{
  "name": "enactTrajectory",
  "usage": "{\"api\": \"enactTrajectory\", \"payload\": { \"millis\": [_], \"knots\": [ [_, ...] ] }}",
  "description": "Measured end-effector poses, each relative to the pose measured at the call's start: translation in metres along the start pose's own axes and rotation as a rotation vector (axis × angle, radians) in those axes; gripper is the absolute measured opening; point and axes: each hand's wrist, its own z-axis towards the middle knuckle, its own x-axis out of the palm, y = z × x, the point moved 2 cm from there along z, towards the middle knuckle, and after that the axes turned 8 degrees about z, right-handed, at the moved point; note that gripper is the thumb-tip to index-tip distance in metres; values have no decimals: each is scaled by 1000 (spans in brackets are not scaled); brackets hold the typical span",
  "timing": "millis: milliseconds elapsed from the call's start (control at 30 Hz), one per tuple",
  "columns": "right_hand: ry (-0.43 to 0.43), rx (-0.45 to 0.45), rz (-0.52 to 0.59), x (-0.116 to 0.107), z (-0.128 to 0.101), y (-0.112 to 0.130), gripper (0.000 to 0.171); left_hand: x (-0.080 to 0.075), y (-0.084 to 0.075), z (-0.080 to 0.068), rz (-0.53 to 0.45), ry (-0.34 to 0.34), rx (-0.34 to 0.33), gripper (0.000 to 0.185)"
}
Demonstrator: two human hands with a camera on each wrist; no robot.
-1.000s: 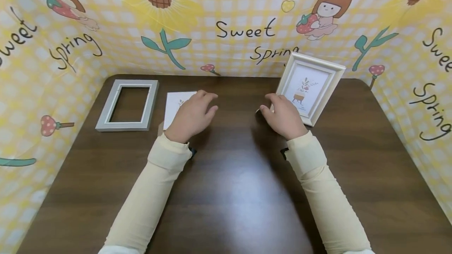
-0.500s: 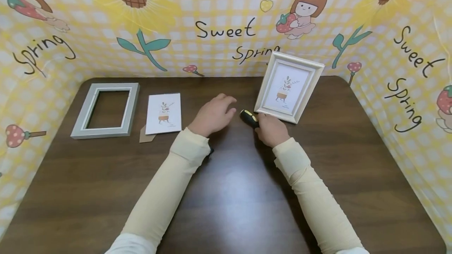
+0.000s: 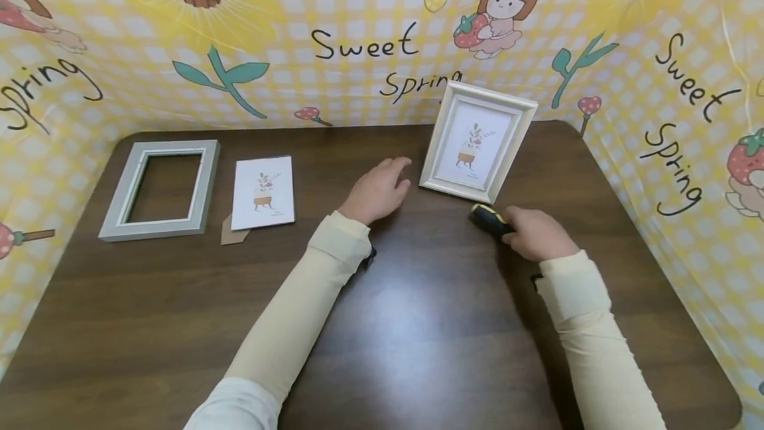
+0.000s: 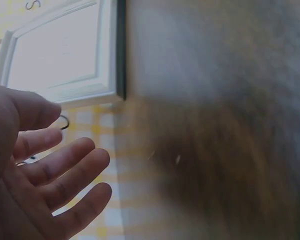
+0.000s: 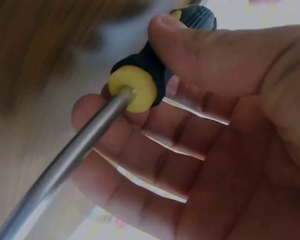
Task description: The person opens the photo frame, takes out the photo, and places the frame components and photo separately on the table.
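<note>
My right hand [image 3: 534, 234] grips a screwdriver [image 3: 486, 219] with a black and yellow handle, low over the table in front of the standing white picture frame [image 3: 477, 142]. In the right wrist view my thumb and fingers [image 5: 200, 130] wrap the handle [image 5: 155, 70], and the steel shaft [image 5: 65, 165] points away to the lower left. My left hand [image 3: 382, 188] lies open, palm down, on the dark wooden table [image 3: 388, 324] just left of the white frame. In the left wrist view its fingers [image 4: 65, 170] are spread and hold nothing, with the white frame [image 4: 65, 50] behind.
An empty grey frame [image 3: 160, 190] lies flat at the table's back left. Beside it lies a printed card [image 3: 263, 192] over a brown cardboard piece [image 3: 231, 234]. A yellow patterned cloth wall [image 3: 358, 38] encloses the table on three sides.
My right hand took up the screwdriver near the white frame's left corner and carried it right, in front of the frame. My left hand moved right, off the card, and settled by the frame.
</note>
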Motion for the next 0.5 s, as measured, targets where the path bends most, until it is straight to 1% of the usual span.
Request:
{"api": "enactTrajectory", "payload": {
  "millis": [67,167,233,367,500],
  "knots": [
    [14,63,9,-6,-5,-16,14,3,0,6,-32,-6,-9,50],
    [20,150,15,-12,-9,-34,25,8,0,16,-88,-15,-33,55],
    [23,188,16,-13,-9,-42,27,11,-2,22,-128,-25,-53,59],
    [33,238,23,-13,-7,-50,25,19,-7,32,-167,-32,-71,63],
    [29,249,32,-12,-7,-53,19,26,-13,38,-157,-36,-82,64]
  ]
}}
